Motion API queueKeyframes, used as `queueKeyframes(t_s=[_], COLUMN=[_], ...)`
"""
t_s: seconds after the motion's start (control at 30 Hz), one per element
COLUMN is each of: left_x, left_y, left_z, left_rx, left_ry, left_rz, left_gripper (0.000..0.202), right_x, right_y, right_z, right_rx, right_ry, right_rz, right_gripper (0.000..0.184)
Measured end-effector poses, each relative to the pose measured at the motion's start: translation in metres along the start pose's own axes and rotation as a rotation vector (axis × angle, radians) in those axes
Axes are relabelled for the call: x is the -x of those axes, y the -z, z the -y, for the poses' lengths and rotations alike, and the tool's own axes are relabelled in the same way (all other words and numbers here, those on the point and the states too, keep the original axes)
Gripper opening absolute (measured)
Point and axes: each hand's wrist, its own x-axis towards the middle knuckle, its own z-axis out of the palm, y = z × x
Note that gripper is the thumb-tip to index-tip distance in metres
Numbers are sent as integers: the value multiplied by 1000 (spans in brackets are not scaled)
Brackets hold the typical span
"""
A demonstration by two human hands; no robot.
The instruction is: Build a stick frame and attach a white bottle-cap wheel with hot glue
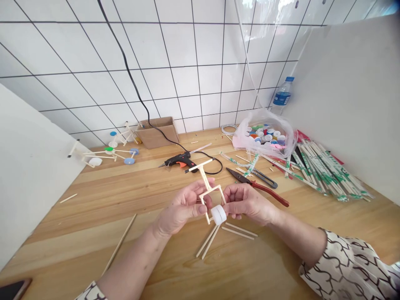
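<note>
Above the table, both my hands hold a small frame of glued wooden sticks (204, 180) with a T-shaped end pointing away from me and a fork toward me. Two white bottle caps (218, 214), joined like a wheel, sit between the fork's arms. My left hand (179, 208) pinches the left arm of the fork, thumb on top. Closed around the right arm, next to the caps, is my right hand (250, 204); its fingertips partly hide the stick there. Short cut sticks (208, 242) lie on the table just below the frame.
A black glue gun (179, 159), red-handled pliers (250, 181) and a box cutter (264, 178) lie beyond my hands. Right: a bag of bottle caps (265, 137), wrapped chopsticks (325, 168). Left: stick-and-cap models (109, 154), a cardboard box (159, 133). A phone (15, 289) is at lower left.
</note>
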Motion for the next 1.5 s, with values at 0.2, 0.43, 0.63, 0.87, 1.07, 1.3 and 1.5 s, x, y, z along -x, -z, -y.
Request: queueKeyframes(t_s=[0.2, 0.43, 0.63, 0.87, 1.07, 1.3, 1.5], left_x=[1, 3, 2, 3, 3, 4, 4], left_y=[4, 8, 8, 9, 9, 7, 7], left_z=[1, 2, 0, -2, -2, -4, -3], left_rx=[73, 90, 82, 88, 86, 73, 63], left_ry=[3, 9, -14, -30, -44, -54, -51], left_rz=[86, 170, 168, 147, 115, 103, 64], left_gripper=[67, 67, 61, 59, 59, 58, 58], right_x=[3, 5, 5, 6, 5, 5, 6], right_y=[-9, -14, -18, -17, -15, -16, -17], right_z=[-2, 1, 2, -5, -6, -8, -6], right_rx=[-38, -44, -96, -223, -272, -326, -344], right_ry=[-25, -48, -83, -71, -48, -48, -54], right_rz=[43, 76, 47, 32, 25, 50, 45], right_gripper=[19, 17, 21, 22, 22, 20, 21])
